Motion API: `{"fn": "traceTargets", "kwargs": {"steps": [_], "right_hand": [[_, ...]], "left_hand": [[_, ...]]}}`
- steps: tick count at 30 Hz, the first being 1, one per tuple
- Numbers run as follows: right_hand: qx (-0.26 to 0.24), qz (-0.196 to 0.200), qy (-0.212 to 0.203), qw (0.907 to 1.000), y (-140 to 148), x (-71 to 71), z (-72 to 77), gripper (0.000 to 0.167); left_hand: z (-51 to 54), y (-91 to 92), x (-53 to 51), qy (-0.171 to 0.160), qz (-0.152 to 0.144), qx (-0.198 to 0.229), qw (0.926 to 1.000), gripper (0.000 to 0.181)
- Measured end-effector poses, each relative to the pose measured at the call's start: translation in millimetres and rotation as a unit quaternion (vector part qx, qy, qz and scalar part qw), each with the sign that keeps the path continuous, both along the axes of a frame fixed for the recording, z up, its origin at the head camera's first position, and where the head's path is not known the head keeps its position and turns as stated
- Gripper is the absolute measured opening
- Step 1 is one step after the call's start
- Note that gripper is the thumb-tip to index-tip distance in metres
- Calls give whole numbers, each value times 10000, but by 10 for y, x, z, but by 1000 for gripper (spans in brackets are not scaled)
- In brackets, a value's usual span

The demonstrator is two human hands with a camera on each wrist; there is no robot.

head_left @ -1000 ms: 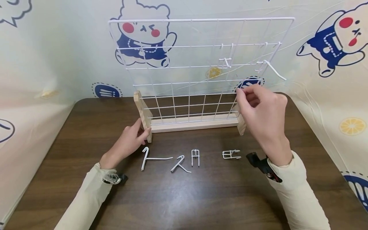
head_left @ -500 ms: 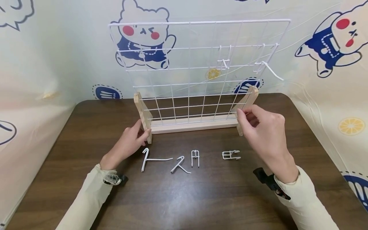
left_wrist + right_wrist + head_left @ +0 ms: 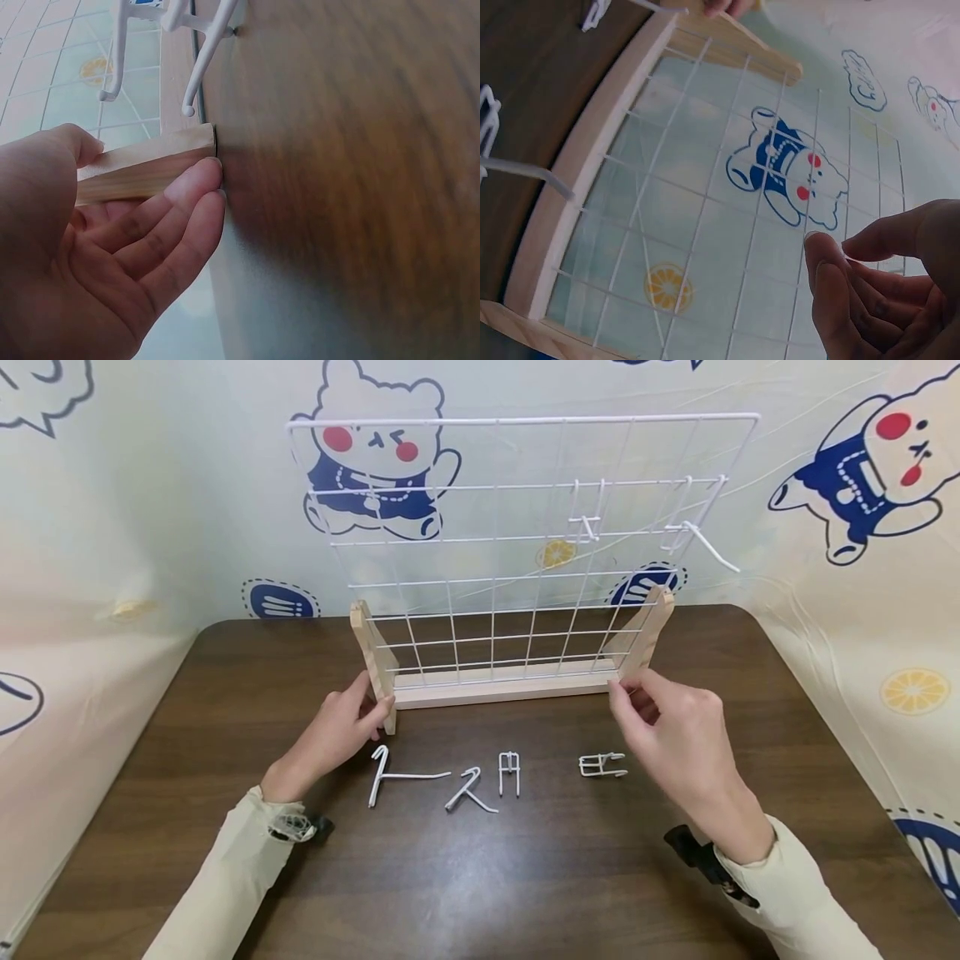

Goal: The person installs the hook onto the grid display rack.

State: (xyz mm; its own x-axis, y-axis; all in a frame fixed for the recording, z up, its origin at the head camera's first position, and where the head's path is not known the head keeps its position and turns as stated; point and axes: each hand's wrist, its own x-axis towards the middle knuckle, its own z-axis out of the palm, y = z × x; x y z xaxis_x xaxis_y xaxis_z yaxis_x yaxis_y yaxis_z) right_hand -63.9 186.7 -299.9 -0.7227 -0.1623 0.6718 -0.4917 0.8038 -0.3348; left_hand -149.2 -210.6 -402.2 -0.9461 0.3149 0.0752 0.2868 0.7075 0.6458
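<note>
A white wire grid rack [image 3: 517, 420] stands upright between two wooden supports. My left hand [image 3: 341, 722] grips the left support [image 3: 362, 614] near its foot; the left wrist view shows the thumb on one side and fingers on the other. In front of the right support [image 3: 657, 614] is my right hand [image 3: 678, 727], fingers loosely bent with nothing visible between them in the right wrist view. Two white hooks hang on the grid's right part, a short hook [image 3: 587, 523] and a longer hook [image 3: 708, 545]. Several white wire hooks [image 3: 509, 762] lie on the table.
The brown wooden table [image 3: 480, 893] bears the rack near its back edge. Among the loose hooks, a long-armed hook [image 3: 380, 777] lies near my left hand and another hook [image 3: 600, 765] near my right. A patterned cloth [image 3: 187, 485] rises behind and beside the table.
My right hand has come down from beside the grid to the foot of the right support, leaving that support's upper part visible. My left hand keeps its place; the loose hooks lie unmoved.
</note>
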Motion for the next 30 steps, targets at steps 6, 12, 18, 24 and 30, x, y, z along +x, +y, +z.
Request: {"fn": "traceTargets", "kwargs": {"steps": [6,12,18,24,30], "right_hand": [[244,147,-266,9992,-53,73,-157,8],[355,46,-792,9962,-73,127,-319,8],[366,44,-1004,9943,-64,185,-491,11],[48,52,-1845,9828,-40,289,-682,13],[-282,-83,-2047,9784,28,340,-828,13]], "left_hand": [[-5,-11,0,38,5,-16,10000,42],[-8,-15,0,54,-1,-16,10000,46],[-1,-6,3,43,10,-4,10000,47],[3,6,18,-9,-2,-8,10000,45],[2,-3,9,37,19,8,10000,44]]}}
